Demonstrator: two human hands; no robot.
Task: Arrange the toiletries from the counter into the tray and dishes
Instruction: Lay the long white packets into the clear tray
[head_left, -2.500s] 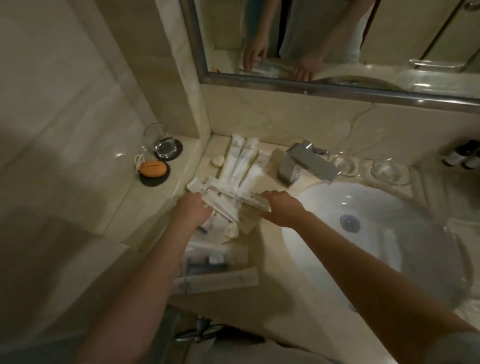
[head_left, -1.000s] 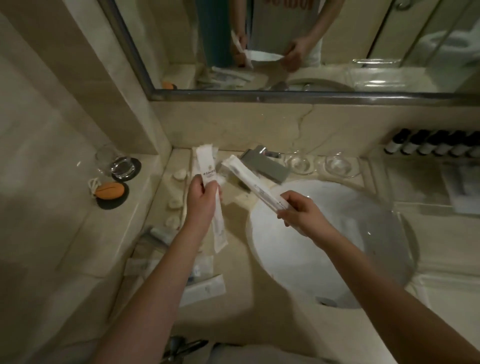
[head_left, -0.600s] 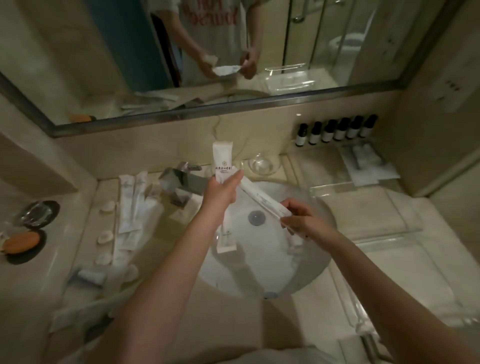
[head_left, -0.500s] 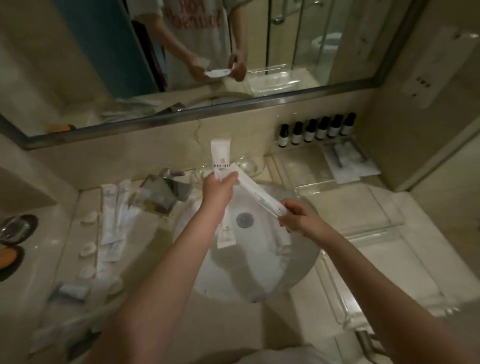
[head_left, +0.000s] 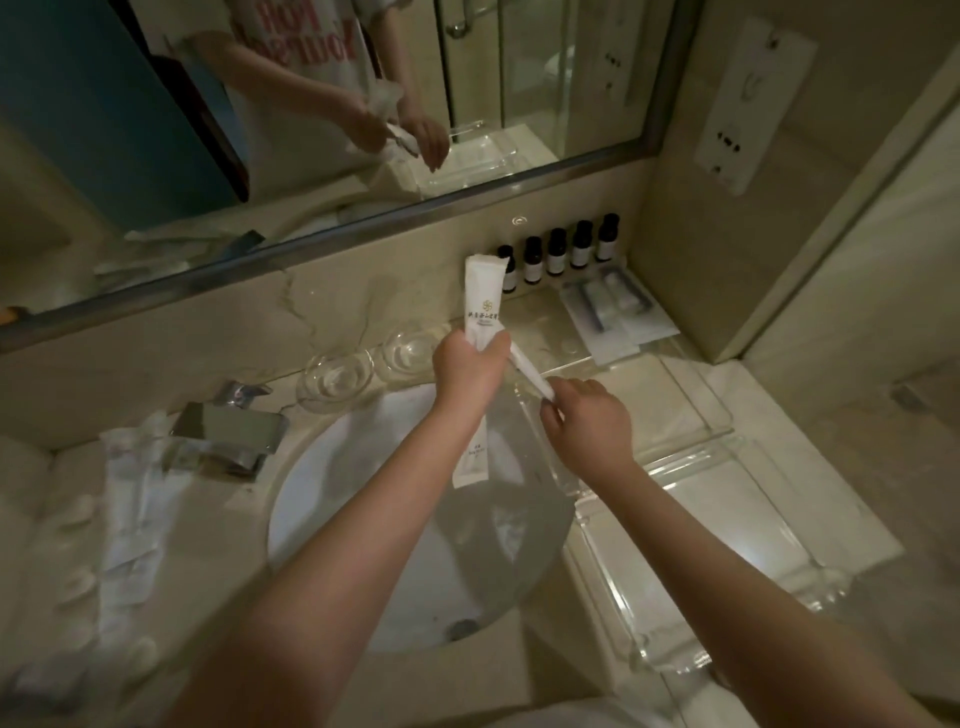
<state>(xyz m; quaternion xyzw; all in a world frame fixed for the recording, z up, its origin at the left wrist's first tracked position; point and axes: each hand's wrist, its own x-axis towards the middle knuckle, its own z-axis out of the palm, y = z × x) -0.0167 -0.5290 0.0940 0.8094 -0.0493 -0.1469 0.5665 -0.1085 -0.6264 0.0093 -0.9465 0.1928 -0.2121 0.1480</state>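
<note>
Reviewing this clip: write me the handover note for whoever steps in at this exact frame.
Hands: left hand grips a tall white sachet upright over the sink; right hand pinches a slim packet.
Things: clear tray lies right of the sink, two glass dishes behind the basin, loose packets left of the faucet.
Done: two items in hand, none visibly placed.
Left: set both in the tray, then fetch the rest.

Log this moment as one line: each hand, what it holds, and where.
left hand: grips white sachet | right hand: pinches slim white packet | where: both above sink, beside clear tray
</note>
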